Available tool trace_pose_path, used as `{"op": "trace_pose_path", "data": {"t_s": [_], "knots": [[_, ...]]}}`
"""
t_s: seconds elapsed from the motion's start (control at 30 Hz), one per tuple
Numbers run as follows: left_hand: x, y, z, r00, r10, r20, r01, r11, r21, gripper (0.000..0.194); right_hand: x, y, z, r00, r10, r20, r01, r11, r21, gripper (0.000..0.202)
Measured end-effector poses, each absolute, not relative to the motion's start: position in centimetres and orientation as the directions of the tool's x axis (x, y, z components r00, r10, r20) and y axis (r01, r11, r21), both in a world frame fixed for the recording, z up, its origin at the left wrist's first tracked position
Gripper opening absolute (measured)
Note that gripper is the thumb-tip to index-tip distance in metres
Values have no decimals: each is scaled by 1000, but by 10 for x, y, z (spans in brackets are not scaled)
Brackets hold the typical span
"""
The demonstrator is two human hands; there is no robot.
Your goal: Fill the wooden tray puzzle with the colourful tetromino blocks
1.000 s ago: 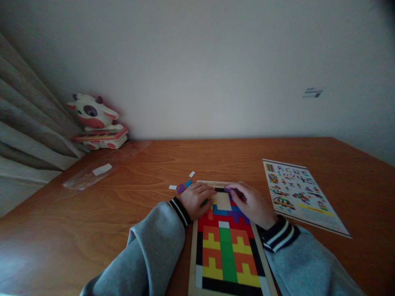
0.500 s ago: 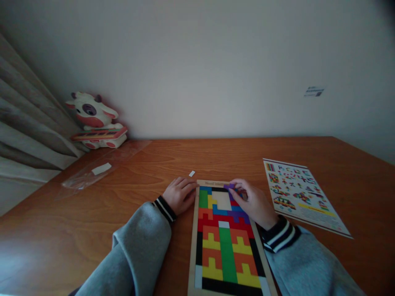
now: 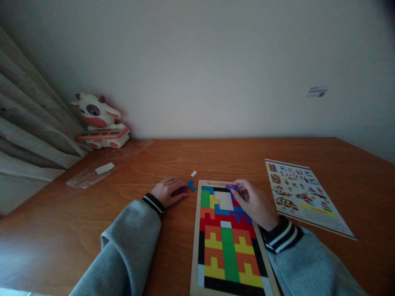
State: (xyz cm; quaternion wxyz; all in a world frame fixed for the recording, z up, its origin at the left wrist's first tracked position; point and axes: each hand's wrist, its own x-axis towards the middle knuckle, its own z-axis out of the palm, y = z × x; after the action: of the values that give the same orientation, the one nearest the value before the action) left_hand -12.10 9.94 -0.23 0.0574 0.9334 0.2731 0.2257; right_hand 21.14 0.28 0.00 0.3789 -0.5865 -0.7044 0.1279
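Observation:
The wooden puzzle board (image 3: 195,246) lies before me, mostly filled with coloured blocks. A bare patch (image 3: 224,200) shows near its top. Over the top right corner, my right hand (image 3: 254,203) pinches a purple puzzle piece (image 3: 230,187) between thumb and fingers. Left of the board, my left hand (image 3: 166,192) rests on the table, its fingers and thumb around another purple puzzle piece (image 3: 182,189), partly hidden. Just right of those fingertips lies a blue angled piece (image 3: 191,186). A small white piece (image 3: 194,173) sits a little farther back.
A printed pattern sheet (image 3: 308,197) lies on the wooden table (image 3: 173,156) to the right. At the back left stands a cow toy with a keyboard (image 3: 103,123). A clear plastic bag (image 3: 83,179) lies in front of it. The wall closes off the back.
My left hand has slid left, away from the board's edge, and the blue piece and a purple piece beside it have come into view. My right hand has stayed nearly in place with its purple piece.

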Motion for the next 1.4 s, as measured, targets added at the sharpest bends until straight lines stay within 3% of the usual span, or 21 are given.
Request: {"op": "trace_pose_path", "data": {"t_s": [0.17,0.4,0.57,0.73,1.17,1.4], "knots": [[-118,98,-5,725,575,379,507,-818,271,28,211,3,-2,-21,925,380,731,273,-625,18],[-104,94,-3,722,524,452,461,-851,250,40,209,2,-1,-24,928,372,736,268,-621,20],[-98,91,-3,743,502,443,452,-864,222,25,209,2,0,-19,923,384,742,271,-614,19],[-100,93,-5,751,480,453,450,-875,180,26,209,2,-1,-33,917,397,737,290,-610,19],[-104,96,-12,667,592,452,494,-806,327,31,209,2,-1,-34,913,407,741,297,-603,19],[-101,92,-4,698,512,501,470,-855,220,23,208,1,0,-39,906,423,747,307,-590,19]]}}
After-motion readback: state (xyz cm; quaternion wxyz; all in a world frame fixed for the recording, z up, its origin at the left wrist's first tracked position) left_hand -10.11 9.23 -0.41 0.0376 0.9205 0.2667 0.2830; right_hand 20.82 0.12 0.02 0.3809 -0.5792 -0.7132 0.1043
